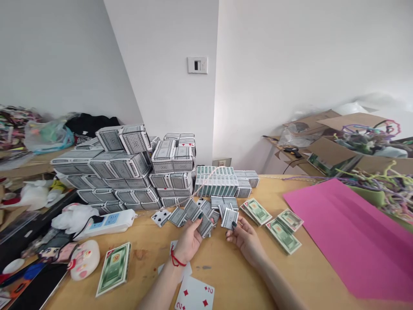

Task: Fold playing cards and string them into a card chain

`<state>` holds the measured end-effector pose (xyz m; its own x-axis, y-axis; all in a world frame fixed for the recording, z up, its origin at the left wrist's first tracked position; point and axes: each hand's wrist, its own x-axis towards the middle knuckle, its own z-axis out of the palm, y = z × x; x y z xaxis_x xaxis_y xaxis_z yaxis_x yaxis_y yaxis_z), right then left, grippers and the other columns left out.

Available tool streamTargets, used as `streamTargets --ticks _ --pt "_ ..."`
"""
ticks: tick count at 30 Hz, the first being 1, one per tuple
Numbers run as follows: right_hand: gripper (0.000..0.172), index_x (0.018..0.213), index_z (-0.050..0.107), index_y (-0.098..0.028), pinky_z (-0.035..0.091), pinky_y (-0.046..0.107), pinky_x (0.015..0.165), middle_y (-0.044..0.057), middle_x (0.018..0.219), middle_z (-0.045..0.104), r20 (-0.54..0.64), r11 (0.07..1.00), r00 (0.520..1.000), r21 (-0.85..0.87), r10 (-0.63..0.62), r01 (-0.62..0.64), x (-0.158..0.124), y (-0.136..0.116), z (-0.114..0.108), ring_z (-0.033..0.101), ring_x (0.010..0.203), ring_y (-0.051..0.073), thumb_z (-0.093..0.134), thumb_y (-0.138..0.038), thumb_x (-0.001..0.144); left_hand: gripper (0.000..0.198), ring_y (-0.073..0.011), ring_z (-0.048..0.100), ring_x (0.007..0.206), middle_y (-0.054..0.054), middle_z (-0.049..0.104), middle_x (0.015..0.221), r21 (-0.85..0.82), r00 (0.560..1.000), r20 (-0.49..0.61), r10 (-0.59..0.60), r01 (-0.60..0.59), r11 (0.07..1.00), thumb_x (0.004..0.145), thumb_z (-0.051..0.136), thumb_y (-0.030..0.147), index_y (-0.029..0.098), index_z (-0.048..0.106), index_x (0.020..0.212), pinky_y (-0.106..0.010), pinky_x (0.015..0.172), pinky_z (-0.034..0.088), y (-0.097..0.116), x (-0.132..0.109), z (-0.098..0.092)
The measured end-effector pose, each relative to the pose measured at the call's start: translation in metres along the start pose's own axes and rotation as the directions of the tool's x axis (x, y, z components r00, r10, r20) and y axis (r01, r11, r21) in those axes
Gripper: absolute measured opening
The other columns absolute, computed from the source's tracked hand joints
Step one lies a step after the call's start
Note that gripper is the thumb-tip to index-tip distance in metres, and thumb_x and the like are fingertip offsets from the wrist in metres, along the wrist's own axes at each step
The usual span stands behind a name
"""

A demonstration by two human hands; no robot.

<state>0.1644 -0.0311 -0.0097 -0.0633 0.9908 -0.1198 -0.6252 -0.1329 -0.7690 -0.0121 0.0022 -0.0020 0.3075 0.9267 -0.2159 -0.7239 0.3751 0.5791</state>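
My left hand (190, 241), with a red string at the wrist, is closed on several grey-backed playing cards (197, 215) fanned above the wooden table (226, 267). My right hand (245, 239) pinches a small stack of grey-backed cards (229, 218) just right of them. Loose cards (176, 216) lie face down behind both hands, one face up showing spades (160, 216). A red two of diamonds (194, 295) lies face up by my left forearm.
Stacked grey card boxes (129, 172) and a row of green packs (216, 181) stand at the back. Green decks (284, 228) lie to the right, one (113, 269) to the left. A pink sheet (351, 241), a power strip (108, 223), toys and cardboard boxes (338, 146) crowd the sides.
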Motion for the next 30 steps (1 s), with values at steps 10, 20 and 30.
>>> streamTargets --ticks 10,20,30 --pt "0.023 0.078 0.053 -0.02 0.046 0.027 0.056 -0.004 0.07 0.052 -0.012 0.999 0.999 -0.027 -0.047 0.047 0.002 0.008 0.003 0.052 0.053 0.009 0.068 -0.032 0.067 0.039 -0.0176 0.061 0.094 -0.003 0.068 0.096 -0.092 0.998 0.062 0.034 -0.028 0.995 0.073 0.049 -0.003 0.018 0.055 0.105 -0.032 0.088 0.046 -0.001 0.0 -0.004" --pt "0.027 0.088 0.052 -0.022 0.045 0.029 0.062 -0.001 0.08 0.055 0.124 0.995 0.988 0.018 0.097 -0.1 -0.009 0.01 0.018 0.055 0.063 0.012 0.068 -0.028 0.067 0.03 -0.0135 0.065 0.075 -0.006 0.068 0.088 -0.176 1.0 -0.013 0.016 -0.018 0.984 0.076 0.046 -0.003 0.014 0.058 0.097 -0.021 0.064 0.053 -0.006 -0.001 0.001" --pt "0.027 0.089 0.053 -0.022 0.044 0.027 0.061 -0.002 0.074 0.054 0.001 0.995 0.999 0.092 0.04 -0.039 0.0 0.011 0.007 0.052 0.062 0.011 0.068 -0.026 0.067 0.051 -0.0156 0.061 0.093 -0.003 0.066 0.1 -0.141 0.999 0.038 0.032 -0.027 0.99 0.07 0.045 -0.011 0.019 0.053 0.11 -0.027 0.086 0.046 -0.004 -0.004 0.0"
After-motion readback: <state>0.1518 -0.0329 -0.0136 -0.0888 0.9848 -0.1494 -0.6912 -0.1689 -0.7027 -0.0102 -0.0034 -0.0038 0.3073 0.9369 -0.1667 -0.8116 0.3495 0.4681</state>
